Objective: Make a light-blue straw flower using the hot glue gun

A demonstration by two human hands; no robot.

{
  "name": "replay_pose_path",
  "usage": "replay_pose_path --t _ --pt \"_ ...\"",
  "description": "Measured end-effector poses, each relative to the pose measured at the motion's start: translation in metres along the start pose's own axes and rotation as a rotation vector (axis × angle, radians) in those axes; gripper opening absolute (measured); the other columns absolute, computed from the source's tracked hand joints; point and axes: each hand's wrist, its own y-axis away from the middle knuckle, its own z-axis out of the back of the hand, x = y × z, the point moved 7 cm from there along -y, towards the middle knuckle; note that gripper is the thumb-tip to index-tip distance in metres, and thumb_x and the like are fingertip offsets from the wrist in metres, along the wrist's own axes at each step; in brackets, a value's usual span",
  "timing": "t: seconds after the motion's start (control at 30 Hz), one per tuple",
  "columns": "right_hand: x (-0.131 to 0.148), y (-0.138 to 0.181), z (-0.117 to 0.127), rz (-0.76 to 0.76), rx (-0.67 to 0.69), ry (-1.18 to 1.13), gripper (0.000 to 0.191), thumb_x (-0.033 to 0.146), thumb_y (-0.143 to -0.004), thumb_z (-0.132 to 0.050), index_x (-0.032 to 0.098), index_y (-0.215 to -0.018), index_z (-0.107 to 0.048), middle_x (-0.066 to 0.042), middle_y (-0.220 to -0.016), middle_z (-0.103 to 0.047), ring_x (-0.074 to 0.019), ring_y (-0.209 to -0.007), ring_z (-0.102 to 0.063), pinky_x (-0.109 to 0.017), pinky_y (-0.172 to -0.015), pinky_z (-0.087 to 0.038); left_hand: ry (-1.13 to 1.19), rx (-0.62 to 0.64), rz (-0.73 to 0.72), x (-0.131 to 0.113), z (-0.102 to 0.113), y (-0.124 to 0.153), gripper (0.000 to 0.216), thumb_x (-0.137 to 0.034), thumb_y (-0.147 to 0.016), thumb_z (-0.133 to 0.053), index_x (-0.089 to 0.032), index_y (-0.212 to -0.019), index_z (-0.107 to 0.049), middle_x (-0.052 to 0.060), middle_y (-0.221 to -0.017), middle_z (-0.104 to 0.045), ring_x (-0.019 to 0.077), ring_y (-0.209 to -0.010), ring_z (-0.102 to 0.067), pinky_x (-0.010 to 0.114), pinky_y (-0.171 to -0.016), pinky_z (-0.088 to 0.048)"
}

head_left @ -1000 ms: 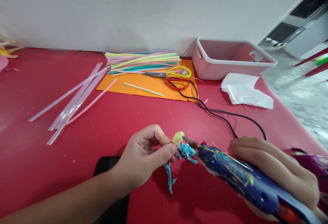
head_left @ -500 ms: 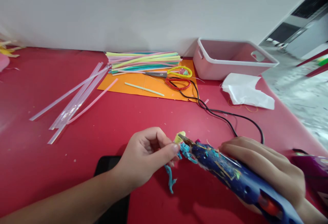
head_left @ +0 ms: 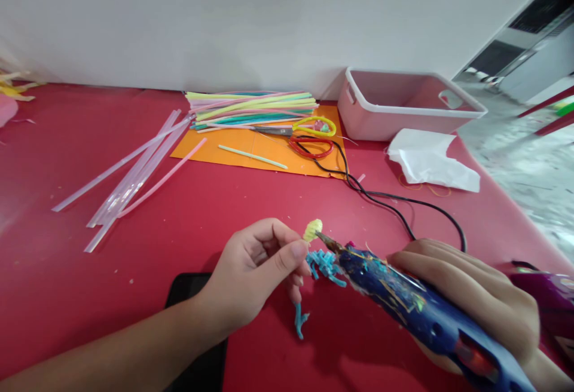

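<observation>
Between thumb and fingertips, my left hand (head_left: 262, 269) pinches a small ribbed yellow coil (head_left: 313, 230). My right hand (head_left: 475, 296) is wrapped round a blue hot glue gun (head_left: 417, 302), worn and streaked with dried glue. Its metal nozzle points left, and the tip is at the yellow coil's lower right side. Just beneath lies a tangle of curled light-blue pieces (head_left: 326, 265), partly hidden by the fingers and the gun. A separate blue strand (head_left: 299, 321) shows below my left fingers.
Scissors (head_left: 309, 135) and a bundle of coloured pipe cleaners (head_left: 255, 108) lie on orange paper (head_left: 206, 152). Clear glue sticks (head_left: 134, 177) are at left. A black cord (head_left: 385, 195), white cloth (head_left: 433, 159) and pink bin (head_left: 403, 102) are at right. A phone (head_left: 197, 350) lies under my left forearm.
My left fingers have lifted and turned the yellow coil slightly, so more of its ribbed side shows. The glue gun's tip has shifted a little to the right.
</observation>
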Motion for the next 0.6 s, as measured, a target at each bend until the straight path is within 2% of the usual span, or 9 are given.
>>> replay_pose_path --t 0.07,0.17,0.4,0.6 --pt "0.0000 -0.0012 -0.0017 -0.016 0.040 0.000 0.019 0.022 -0.094 -0.051 0.016 -0.111 -0.058 -0.008 -0.077 -0.063 -0.0172 -0.064 -0.061 -0.030 -0.059 -0.052 0.015 -0.007 0.004 0.0002 0.0003 -0.0004 0.027 -0.033 -0.079 -0.082 -0.015 -0.074 -0.063 -0.002 -0.061 -0.068 0.0071 -0.047 -0.059 0.016 -0.043 -0.054" --pt "0.0003 -0.0001 0.0004 -0.004 0.005 -0.017 0.019 0.024 -0.095 -0.049 0.017 -0.109 -0.058 -0.007 -0.075 -0.063 -0.0172 -0.063 -0.060 -0.031 -0.058 -0.051 0.038 -0.022 0.023 0.0010 0.0009 -0.0014 0.027 -0.030 -0.075 -0.085 -0.015 -0.074 -0.063 -0.002 -0.059 -0.068 0.0073 -0.047 -0.059 0.016 -0.042 -0.053" --pt "-0.0033 0.0030 -0.0002 -0.025 0.007 -0.022 0.019 0.020 -0.092 -0.050 0.016 -0.108 -0.059 -0.008 -0.079 -0.064 -0.0170 -0.065 -0.062 -0.030 -0.059 -0.051 -0.013 -0.063 -0.030 -0.0052 0.0008 -0.0021 0.024 -0.021 -0.071 -0.086 -0.014 -0.068 -0.063 0.000 -0.059 -0.071 0.0062 -0.050 -0.062 0.013 -0.049 -0.052" --pt "-0.0019 0.0008 -0.0007 -0.013 -0.001 0.015 0.019 0.027 -0.095 -0.049 0.017 -0.108 -0.059 -0.008 -0.078 -0.066 -0.0186 -0.067 -0.066 -0.031 -0.060 -0.051 -0.051 -0.080 -0.032 -0.0056 0.0019 -0.0007 0.025 -0.019 -0.069 -0.085 -0.015 -0.066 -0.061 -0.001 -0.058 -0.069 0.0074 -0.050 -0.062 0.015 -0.049 -0.052"
